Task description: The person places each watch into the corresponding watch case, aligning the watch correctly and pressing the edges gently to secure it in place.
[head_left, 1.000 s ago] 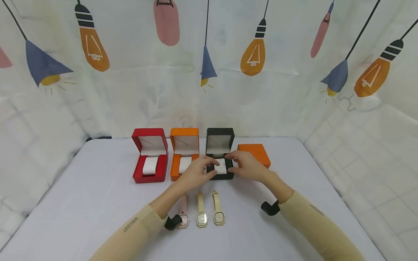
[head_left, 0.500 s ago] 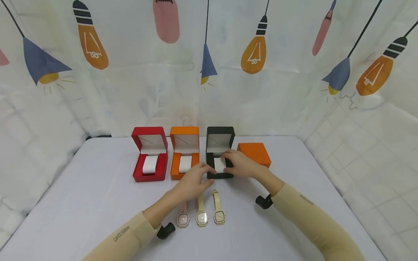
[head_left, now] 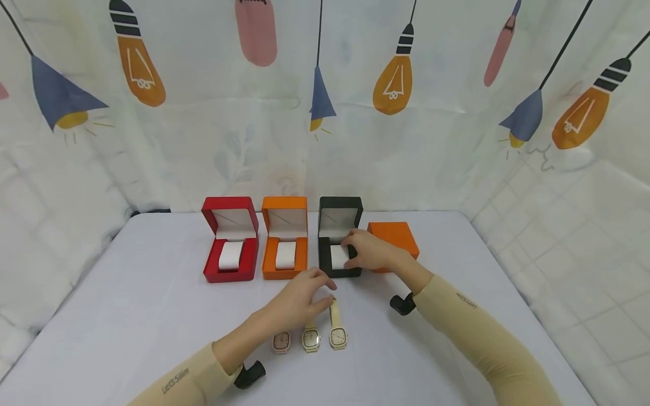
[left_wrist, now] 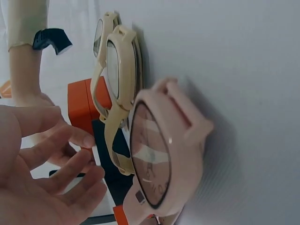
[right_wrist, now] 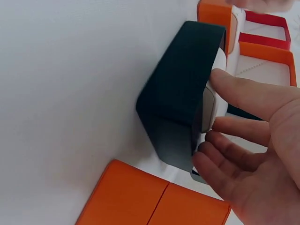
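Note:
My right hand point(head_left: 373, 251) is at the dark green watch box point(head_left: 341, 203), its lid raised. Thumb and fingers pinch the side of the white watch cushion point(head_left: 338, 257) inside; the right wrist view has the thumb at one end of this cushion point(right_wrist: 219, 61) and a finger at the other. My left hand point(head_left: 294, 299), fingers loosely bent and holding nothing, hovers above the straps of three watches in a row: a pink watch point(head_left: 281, 341), a cream watch point(head_left: 311, 339) and a second cream watch point(head_left: 337, 337). It hides part of the pink and middle straps.
Left of the green box stand an orange watch box point(head_left: 284, 274) and a red watch box point(head_left: 229, 277), both with raised lids and white cushions. A closed orange box point(head_left: 396, 237) sits to the right. Behind the white table point(head_left: 127, 316) hangs a printed curtain point(head_left: 203, 146).
My left hand has drawn back from the green box and come down toward the watches, away from the cushion. The right hand has stayed at the cushion.

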The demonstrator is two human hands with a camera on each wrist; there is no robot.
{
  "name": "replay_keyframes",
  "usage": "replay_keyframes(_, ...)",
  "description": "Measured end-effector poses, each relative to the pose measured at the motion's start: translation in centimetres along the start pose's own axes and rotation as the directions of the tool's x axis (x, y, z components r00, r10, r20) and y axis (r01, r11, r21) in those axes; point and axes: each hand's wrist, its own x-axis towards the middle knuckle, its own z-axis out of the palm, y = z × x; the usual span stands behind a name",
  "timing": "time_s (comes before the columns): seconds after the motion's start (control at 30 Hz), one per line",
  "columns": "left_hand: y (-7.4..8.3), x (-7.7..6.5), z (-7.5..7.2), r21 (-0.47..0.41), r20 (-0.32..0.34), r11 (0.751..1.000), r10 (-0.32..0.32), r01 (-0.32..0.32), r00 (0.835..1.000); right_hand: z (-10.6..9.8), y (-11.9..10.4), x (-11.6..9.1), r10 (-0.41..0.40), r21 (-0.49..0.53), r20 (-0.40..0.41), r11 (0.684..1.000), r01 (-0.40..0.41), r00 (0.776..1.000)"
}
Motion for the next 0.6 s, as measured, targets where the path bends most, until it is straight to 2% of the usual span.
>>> replay_keyframes(0.3,0.46,-0.54,0.58,0.067,0.066,0.998,0.000,-0.004,0.998,-0.01,0.29,0.15,0.017,-0.011,0.001,1.000,-0.017,1.000)
replay_keyframes(0.6,0.63,-0.68,0.77,0.068,0.068,0.998,-0.009,0.005,0.998,0.71,0.67,0.56,0.009,-0.047,-0.065,0.999,-0.013,0.998)
